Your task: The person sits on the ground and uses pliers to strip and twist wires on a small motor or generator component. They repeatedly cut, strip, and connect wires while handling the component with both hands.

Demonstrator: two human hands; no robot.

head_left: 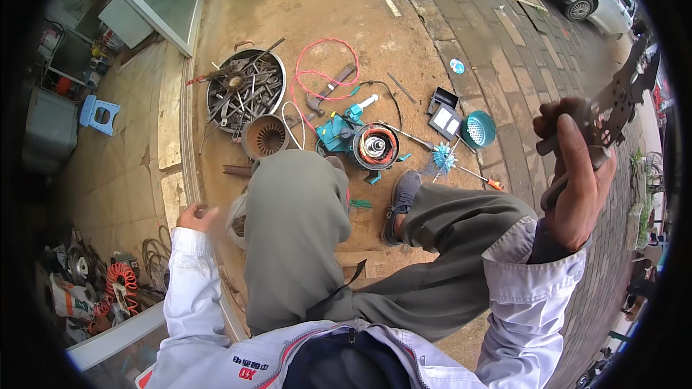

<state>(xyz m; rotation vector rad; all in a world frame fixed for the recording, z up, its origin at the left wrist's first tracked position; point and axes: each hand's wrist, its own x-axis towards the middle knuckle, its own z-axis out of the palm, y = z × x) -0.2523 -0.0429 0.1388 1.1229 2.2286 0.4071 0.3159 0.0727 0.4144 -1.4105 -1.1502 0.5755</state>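
Note:
My right hand (573, 180) is raised at the far right, its fingers wrapped round a dark flat metal tool with holes (613, 104). The tool's jagged end points up and away from me. My left hand (197, 217) hangs low beside my left knee with nothing visible in it, its fingers loosely bent and apart. Between my knees and the far ground sits an opened teal electric motor (373, 146), its copper-coloured windings showing round a central shaft. A rusty ribbed metal cylinder (264, 137) stands to its left.
A round metal basin (246, 90) full of hand tools stands at the left. A hammer (331, 90), pink cord (324, 43), teal fan wheel (443, 158), orange-handled screwdriver (483, 178), black case (445, 115) and teal bowl (478, 130) lie around the motor. Door frame at left.

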